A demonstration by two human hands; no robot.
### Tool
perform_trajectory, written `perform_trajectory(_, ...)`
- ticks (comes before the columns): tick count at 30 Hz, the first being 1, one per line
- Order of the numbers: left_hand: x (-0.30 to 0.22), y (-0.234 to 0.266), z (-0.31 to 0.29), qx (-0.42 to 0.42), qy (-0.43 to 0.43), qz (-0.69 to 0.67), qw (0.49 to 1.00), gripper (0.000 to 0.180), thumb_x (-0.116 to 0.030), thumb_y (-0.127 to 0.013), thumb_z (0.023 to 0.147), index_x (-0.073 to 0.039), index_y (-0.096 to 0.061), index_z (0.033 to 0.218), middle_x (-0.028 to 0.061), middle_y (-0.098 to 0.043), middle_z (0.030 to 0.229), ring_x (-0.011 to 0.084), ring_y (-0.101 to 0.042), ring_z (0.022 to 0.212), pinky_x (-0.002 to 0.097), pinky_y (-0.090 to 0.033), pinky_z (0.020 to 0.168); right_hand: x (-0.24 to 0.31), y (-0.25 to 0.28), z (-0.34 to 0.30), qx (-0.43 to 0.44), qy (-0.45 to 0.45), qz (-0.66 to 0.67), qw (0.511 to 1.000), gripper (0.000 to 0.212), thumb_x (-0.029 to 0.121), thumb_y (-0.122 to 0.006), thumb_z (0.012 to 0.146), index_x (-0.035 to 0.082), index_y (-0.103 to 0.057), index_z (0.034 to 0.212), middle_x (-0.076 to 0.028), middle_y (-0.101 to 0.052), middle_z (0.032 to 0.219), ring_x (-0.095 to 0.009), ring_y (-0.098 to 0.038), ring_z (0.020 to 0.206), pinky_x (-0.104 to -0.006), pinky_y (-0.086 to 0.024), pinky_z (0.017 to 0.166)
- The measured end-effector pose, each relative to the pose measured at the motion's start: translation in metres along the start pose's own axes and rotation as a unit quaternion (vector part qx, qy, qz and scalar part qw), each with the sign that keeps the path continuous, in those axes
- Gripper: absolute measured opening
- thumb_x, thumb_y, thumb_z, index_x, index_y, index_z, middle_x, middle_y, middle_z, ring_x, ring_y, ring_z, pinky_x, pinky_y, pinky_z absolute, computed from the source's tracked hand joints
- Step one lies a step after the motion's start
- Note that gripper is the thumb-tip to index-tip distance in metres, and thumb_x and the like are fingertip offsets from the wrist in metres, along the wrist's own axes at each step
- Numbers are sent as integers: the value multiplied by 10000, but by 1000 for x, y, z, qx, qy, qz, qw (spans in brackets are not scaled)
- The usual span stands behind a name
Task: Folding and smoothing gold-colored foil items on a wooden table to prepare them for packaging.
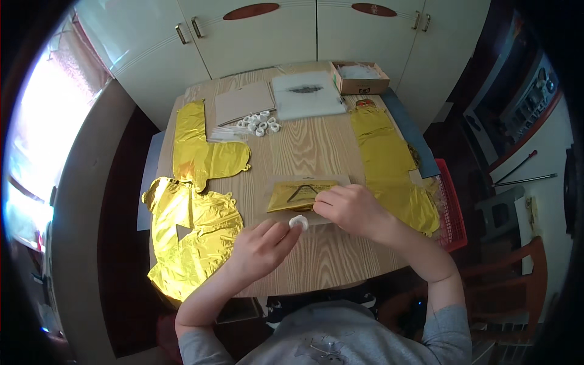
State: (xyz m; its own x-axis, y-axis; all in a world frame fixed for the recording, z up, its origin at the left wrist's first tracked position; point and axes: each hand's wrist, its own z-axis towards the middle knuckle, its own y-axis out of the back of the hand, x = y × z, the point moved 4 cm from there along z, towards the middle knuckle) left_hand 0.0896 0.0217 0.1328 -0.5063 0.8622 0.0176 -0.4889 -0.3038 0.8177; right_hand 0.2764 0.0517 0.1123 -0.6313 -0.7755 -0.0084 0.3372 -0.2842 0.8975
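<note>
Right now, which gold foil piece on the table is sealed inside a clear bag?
The small folded gold foil piece under the right hand; the other gold pieces lie bare at the table's sides.

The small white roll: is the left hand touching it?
Touching. The head view shows the left hand's fingertips pinching the white roll at the clear packet's near edge.

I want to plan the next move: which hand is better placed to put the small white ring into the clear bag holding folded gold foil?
Probably the left hand: it already pinches the small white ring beside the clear bag, while the right hand rests on the bag.
</note>
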Motion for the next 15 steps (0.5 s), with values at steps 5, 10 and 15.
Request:
perform_trajectory(5, -4, -30, 5, 72, 44, 86, 993, 245, -101, -652, 756, -58, -644, 997, 2, -527, 710, 132, -582, 652, 279, -468, 498, 9, -2, -4, -12, -12, -10, 1000, 98, 110, -610, 744, 84, -619, 838, -18, -612, 832, -174, -644, 764, -299, -537, 620)
perform_trajectory(10, -28, -20, 2, 92, 64, 38, 993, 289, -189, -683, 786, -46, -643, 1034, 48, -630, 825, 188, -649, 814, 309, -507, 638, 14, -4, -7, -27, -9, -3, 1000, 45, 116, -602, 743, 89, -583, 773, -17, -569, 772, -166, -636, 745, -299, -529, 597)
perform_trajectory(15, -35, -31, -14, 127, 112, 6, 986, 534, -458, -684, 804, -1, -619, 1073, 149, -663, 1095, 274, -626, 1079, 400, -476, 868, 20, -3, -8, -17, -7, -11, 1000, 45, 138, -597, 742, 96, -579, 743, -27, -579, 764, -178, -641, 745, -312, -537, 635)
